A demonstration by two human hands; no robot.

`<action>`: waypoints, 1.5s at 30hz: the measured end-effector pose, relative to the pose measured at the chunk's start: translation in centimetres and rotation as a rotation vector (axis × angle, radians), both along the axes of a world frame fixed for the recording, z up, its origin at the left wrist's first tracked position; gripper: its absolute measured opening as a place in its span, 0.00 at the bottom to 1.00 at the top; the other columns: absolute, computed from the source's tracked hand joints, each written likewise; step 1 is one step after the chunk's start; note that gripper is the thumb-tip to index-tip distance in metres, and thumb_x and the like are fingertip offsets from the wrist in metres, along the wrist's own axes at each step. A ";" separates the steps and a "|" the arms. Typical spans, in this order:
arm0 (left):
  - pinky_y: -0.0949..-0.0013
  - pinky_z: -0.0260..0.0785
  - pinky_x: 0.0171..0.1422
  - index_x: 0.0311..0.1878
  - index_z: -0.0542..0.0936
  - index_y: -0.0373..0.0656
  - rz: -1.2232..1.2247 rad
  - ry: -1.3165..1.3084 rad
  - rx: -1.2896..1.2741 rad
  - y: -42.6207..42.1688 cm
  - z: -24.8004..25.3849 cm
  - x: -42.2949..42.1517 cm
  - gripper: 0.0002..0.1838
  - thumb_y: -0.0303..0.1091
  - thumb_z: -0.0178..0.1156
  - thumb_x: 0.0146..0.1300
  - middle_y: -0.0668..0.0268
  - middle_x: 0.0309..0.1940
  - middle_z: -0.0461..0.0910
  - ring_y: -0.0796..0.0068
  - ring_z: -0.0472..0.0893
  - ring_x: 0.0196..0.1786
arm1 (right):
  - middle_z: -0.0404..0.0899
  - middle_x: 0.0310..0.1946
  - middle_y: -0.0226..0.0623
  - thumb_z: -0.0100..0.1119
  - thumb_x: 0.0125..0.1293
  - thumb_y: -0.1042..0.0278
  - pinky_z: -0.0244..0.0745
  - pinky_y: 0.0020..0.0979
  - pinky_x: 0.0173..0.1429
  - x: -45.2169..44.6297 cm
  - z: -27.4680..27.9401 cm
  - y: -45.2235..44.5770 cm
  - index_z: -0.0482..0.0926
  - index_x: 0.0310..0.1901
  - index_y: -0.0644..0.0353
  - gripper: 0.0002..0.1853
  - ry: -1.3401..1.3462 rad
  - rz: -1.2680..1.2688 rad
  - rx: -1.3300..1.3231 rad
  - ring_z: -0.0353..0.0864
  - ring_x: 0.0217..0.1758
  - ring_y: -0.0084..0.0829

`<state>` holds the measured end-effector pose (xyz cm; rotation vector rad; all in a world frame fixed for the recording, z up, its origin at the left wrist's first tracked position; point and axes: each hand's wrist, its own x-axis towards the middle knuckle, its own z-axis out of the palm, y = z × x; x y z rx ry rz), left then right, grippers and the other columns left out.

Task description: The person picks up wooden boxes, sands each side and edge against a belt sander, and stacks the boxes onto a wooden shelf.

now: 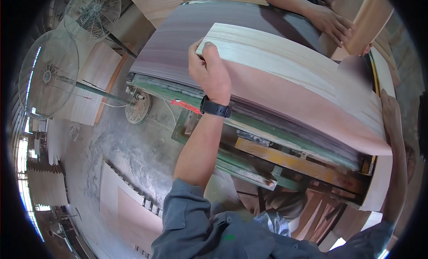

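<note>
A long pale wooden board (276, 47) lies tilted over a dark, wide belt surface (169, 40) on a green-edged machine. My left hand (209, 69), with a black watch at the wrist, grips the board's left end, thumb on top and fingers curled round the edge. At the board's right end is my right hand (391, 108), seen edge-on along its side, with its fingers partly hidden. A blurred round patch covers part of the board near that end.
A co-worker's hands (334, 27) hold another wooden piece (370, 23) at the upper right. Two fans (49, 74) on stands are at the left. Boards are stacked behind them (96, 81). More panels (129, 201) lie at the lower left. A yellow beam (290, 161) runs under the belt.
</note>
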<state>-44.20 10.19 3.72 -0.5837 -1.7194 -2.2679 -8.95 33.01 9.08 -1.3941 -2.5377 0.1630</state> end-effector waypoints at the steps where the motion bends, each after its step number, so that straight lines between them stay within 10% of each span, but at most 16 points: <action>1: 0.73 0.61 0.43 0.37 0.73 0.30 0.004 0.037 0.014 0.2 0.0 -0.3 0.15 0.35 0.49 0.56 0.61 0.31 0.75 0.74 0.70 0.35 | 0.71 0.31 0.58 0.34 0.66 0.61 0.61 0.44 0.43 0.2 0.1 -0.1 0.67 0.40 0.68 0.17 0.005 -0.078 -0.039 0.70 0.38 0.54; 27: 0.71 0.61 0.44 0.37 0.73 0.28 0.124 0.076 -0.027 0.5 -0.6 -0.2 0.16 0.35 0.48 0.57 0.59 0.33 0.74 0.72 0.69 0.35 | 0.73 0.30 0.59 0.39 0.65 0.51 0.63 0.40 0.43 -1.7 1.9 -3.4 0.72 0.32 0.73 0.26 0.137 -0.091 -0.053 0.72 0.35 0.52; 37: 0.71 0.62 0.48 0.44 0.71 0.30 -0.005 0.009 -0.081 -1.3 0.3 0.0 0.17 0.34 0.47 0.56 0.55 0.37 0.74 0.66 0.72 0.39 | 0.74 0.28 0.53 0.32 0.64 0.61 0.64 0.48 0.39 -1.0 0.9 -2.0 0.68 0.35 0.66 0.17 -0.268 0.115 0.195 0.73 0.35 0.52; 40: 0.64 0.59 0.57 0.54 0.66 0.33 -0.053 0.148 -0.311 -3.5 3.3 0.1 0.26 0.40 0.52 0.55 0.48 0.48 0.70 0.56 0.70 0.52 | 0.74 0.27 0.53 0.33 0.62 0.63 0.65 0.47 0.39 -1.2 3.0 -3.1 0.67 0.32 0.67 0.15 -0.221 -0.003 0.150 0.74 0.34 0.52; 42: 0.53 0.52 0.63 0.61 0.59 0.36 0.228 0.846 -0.629 -6.5 8.5 2.7 0.39 0.50 0.58 0.51 0.44 0.57 0.61 0.48 0.60 0.61 | 0.74 0.27 0.53 0.36 0.60 0.65 0.66 0.46 0.38 -1.4 6.5 -4.7 0.67 0.30 0.67 0.13 -0.197 -0.070 0.155 0.74 0.34 0.51; 45: 0.47 0.48 0.64 0.63 0.55 0.38 -0.173 1.132 -0.843 -7.8 14.0 6.2 0.49 0.57 0.63 0.42 0.42 0.59 0.57 0.46 0.58 0.62 | 0.72 0.25 0.48 0.45 0.53 0.72 0.70 0.41 0.38 -0.5 12.2 -10.0 0.68 0.30 0.64 0.05 -0.375 0.324 0.644 0.74 0.33 0.47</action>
